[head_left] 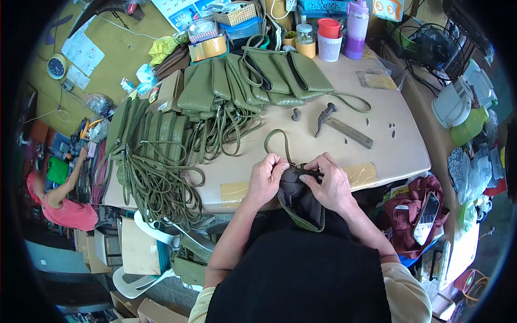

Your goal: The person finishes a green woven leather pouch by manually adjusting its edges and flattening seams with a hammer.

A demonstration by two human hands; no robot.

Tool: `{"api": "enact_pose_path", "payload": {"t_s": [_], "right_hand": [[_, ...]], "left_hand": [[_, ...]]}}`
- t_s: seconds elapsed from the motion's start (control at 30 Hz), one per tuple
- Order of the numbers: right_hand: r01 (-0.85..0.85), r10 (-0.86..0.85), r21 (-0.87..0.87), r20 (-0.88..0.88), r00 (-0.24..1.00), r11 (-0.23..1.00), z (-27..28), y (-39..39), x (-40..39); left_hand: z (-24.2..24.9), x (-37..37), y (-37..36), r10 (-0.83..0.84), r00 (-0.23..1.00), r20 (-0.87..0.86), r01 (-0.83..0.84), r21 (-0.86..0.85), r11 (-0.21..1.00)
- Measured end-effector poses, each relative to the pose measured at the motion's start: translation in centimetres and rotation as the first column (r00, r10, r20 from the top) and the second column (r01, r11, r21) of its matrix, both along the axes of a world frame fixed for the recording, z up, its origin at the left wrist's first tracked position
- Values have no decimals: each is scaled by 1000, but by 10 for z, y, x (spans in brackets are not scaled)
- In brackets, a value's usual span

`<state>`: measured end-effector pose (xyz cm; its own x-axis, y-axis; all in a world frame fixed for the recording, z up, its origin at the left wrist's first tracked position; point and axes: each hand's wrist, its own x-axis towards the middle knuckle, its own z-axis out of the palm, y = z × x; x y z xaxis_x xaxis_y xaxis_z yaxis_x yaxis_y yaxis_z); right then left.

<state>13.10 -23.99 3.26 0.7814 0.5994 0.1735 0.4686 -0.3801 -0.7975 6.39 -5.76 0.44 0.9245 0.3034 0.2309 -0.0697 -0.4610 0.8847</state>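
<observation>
Between my hands, at the table's front edge, is a green pouch with its dark lining showing and its mouth open toward me. My left hand pinches the pouch's upper left edge, close to where a green strap loops up onto the table. My right hand is closed on the dark zipper edge at the upper right; its fingertips partly hide what they grip. Beyond my hands a hammer and a flat bar lie on the table.
Green pouches are piled at the back, with more pouches and tangled straps at the left. A purple bottle and a white cup stand behind. A maroon bag sits at right. Another person is at far left.
</observation>
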Motion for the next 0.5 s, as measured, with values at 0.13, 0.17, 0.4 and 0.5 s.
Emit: {"api": "enact_pose_path", "payload": {"t_s": [0.13, 0.17, 0.4, 0.5], "right_hand": [[8, -9, 44, 12, 1000, 999, -7, 6, 2], [-10, 8, 43, 41, 999, 999, -7, 6, 3], [62, -57, -37, 129, 990, 997, 5, 8, -8], [96, -92, -15, 170, 981, 995, 0, 7, -10]], "left_hand": [[-14, 3, 0, 51, 993, 104, -41, -93, 995], [-14, 2, -1, 49, 993, 105, -40, -92, 995], [6, -3, -7, 48, 999, 6, -48, 42, 998], [7, -3, -9, 30, 998, 50, -32, 41, 999]]}}
